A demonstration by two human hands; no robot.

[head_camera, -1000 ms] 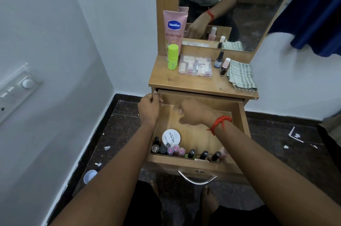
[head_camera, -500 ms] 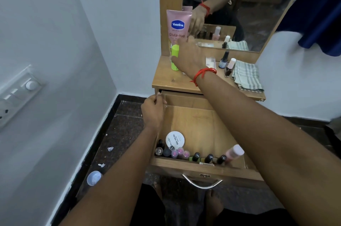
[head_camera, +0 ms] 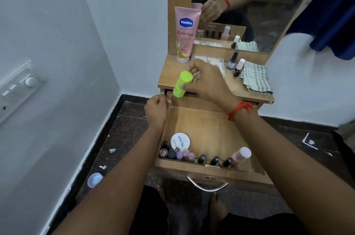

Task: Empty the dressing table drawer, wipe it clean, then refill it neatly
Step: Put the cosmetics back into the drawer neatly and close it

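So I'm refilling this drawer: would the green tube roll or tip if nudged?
The green tube is a smooth cylinder, so lying down it would probably roll. Upright, it looks tall and narrow, likely tippy. The right hand holds it by fingers alone, suggesting lightness.

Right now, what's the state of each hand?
Left hand: grips left edge of drawer.
Right hand: holds green tube.

A switch panel [head_camera: 19, 88] on the wall; a blue cap [head_camera: 94, 179] on the floor [head_camera: 130, 119].
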